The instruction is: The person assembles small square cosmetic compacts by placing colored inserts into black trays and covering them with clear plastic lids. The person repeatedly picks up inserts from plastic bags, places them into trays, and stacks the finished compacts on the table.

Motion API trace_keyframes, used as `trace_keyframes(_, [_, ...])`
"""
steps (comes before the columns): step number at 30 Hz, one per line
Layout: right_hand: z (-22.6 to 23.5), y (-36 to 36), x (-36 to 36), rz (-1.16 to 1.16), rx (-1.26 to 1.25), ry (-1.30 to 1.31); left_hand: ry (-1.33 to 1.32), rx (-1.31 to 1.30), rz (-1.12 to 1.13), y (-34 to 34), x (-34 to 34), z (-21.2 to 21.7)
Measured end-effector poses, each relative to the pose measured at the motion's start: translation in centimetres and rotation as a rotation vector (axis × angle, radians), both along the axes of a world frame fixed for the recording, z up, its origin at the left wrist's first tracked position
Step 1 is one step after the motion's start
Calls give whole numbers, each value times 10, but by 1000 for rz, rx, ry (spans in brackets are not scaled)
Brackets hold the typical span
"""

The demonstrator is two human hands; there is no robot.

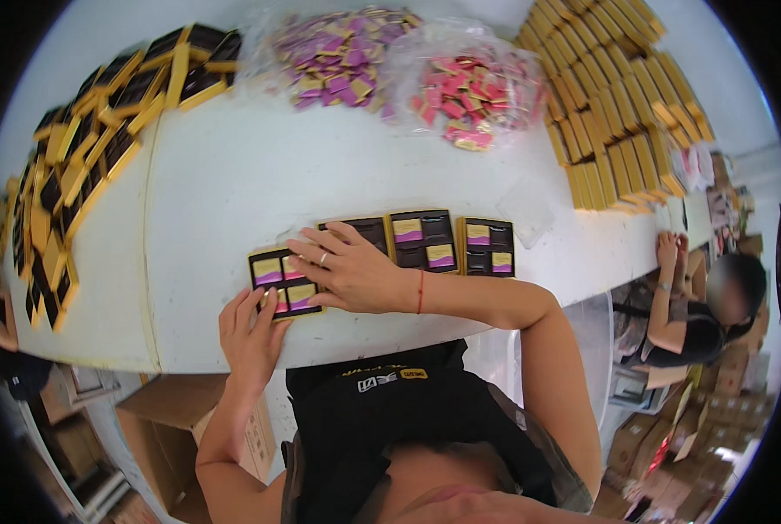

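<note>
A black tray box with a gold edge (265,255) lies before me, with purple-and-gold packets (268,270) on one diagonal and pink-and-gold packets (293,267) partly under my fingers. My left hand (251,336) rests at the box's near left corner, fingers stretched out onto the near-left packet. Over the box's right side lies my right hand (353,272), palm down with fingers extended and the tips by the far-right packet. It partly hides a second box (364,231). Two further boxes (422,240) to the right each hold purple-and-gold packets in diagonal compartments, the others being unfilled.
Bags of purple packets (342,61) and pink packets (469,96) lie at the far side. Black-and-gold boxes (85,140) are heaped left; gold boxes (618,105) are stacked right. A cardboard carton (159,428) stands below the table (224,175). Another person (705,306) sits at right.
</note>
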State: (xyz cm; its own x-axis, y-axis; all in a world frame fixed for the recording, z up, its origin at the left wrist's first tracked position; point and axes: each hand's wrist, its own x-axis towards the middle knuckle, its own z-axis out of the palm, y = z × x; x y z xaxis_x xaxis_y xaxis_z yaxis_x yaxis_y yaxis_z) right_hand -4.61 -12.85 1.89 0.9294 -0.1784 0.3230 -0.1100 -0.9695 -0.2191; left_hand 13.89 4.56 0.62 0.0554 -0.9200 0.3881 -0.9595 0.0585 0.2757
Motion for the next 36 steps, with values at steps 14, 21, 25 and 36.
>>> trace_keyframes(14, [9, -286, -133, -1263, 207, -40, 152, -77, -573, -357, -123, 34])
trace_keyframes(21, [-19, -293, -155, -1169, 463, -573, 232, 185, -451, -425, -157, 0])
trace_keyframes(25, [11, -258, -160, -906, 902, -800, 901, 356, -522, -376, -133, 29])
trace_keyframes(36, [46, -83, -93, -292, 1117, -411, 1070, 346, -343, -149, -35, 71])
